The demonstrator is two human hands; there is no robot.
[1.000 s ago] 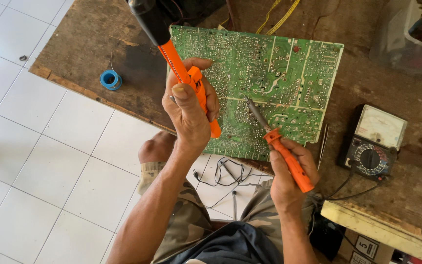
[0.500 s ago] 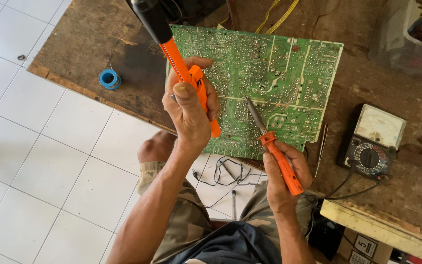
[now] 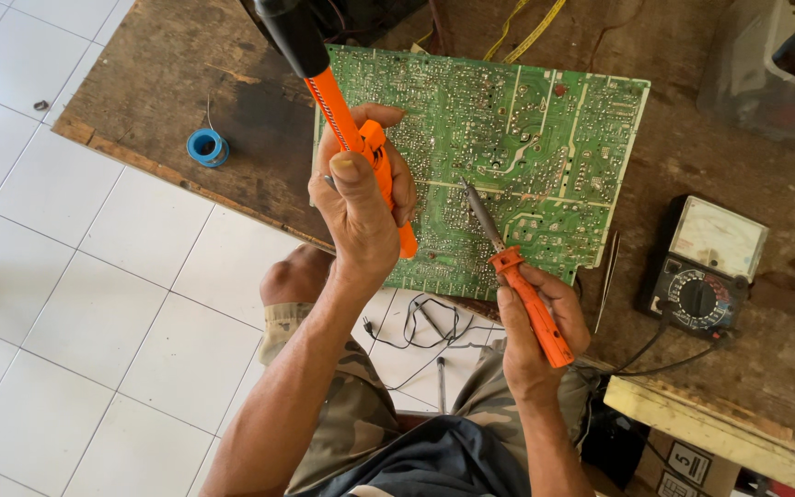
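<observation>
The green circuit board [image 3: 508,156] lies solder side up near the front edge of the wooden worktop [image 3: 167,83], overhanging it slightly. The right hand [image 3: 535,322] clenches an orange soldering iron [image 3: 517,276], its tip on the board's middle. The left hand [image 3: 361,202] grasps an orange desoldering pump [image 3: 342,110], held just above. To my eye, the pump's nozzle should sit close beside the tip, both hands steady. A multimeter [image 3: 701,267] sits right of the board, a blue solder spool [image 3: 206,147] near the left front edge

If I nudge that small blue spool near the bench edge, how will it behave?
The blue spool looks small and probably light, so a nudge should shift it easily. It lies flat, so rolling seems unlikely unless tipped. It sits near the edge of the bench, so it could slide off.
</observation>
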